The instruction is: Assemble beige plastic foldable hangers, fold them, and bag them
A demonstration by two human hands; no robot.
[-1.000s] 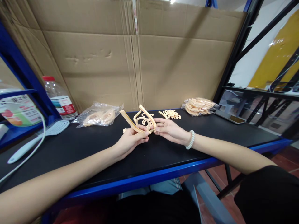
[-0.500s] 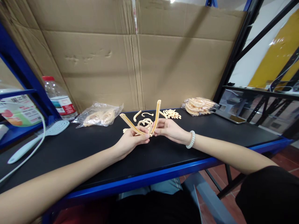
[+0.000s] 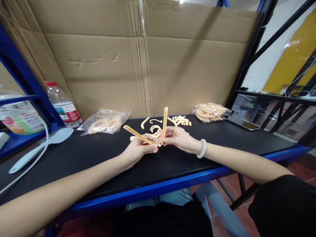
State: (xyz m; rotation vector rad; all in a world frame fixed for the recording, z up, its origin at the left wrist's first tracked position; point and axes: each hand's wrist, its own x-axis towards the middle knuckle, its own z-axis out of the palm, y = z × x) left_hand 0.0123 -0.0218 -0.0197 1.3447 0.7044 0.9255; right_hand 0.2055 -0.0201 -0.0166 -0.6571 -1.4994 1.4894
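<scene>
My left hand point(image 3: 138, 148) pinches the lower end of a long cream curved strip point(image 3: 133, 132), which slants up to the left. Another long cream strip point(image 3: 165, 119) stands nearly upright, its lower part gripped by the fingers of my right hand point(image 3: 179, 140). The lower ends of both strips meet between my fingertips in a V shape. Whether they are joined there I cannot tell. Just behind my hands lie several loose cream curved pieces point(image 3: 155, 128), partly hidden by my fingers. A cluster of small cream pieces point(image 3: 182, 120) lies to the right of them.
On the black tabletop point(image 3: 158, 168) lie a clear bag of cream pieces point(image 3: 106, 122) at left and a fuller bag point(image 3: 211, 112) at right beside a phone point(image 3: 243, 123). A hairbrush point(image 3: 59, 135), a white cable point(image 3: 45, 141) and a red-capped bottle point(image 3: 65, 108) are at far left. Cardboard point(image 3: 187, 72) stands behind.
The left strip has tilted lower and the right strip has shifted slightly left, their lower ends staying together. Both hands keep their hold.
</scene>
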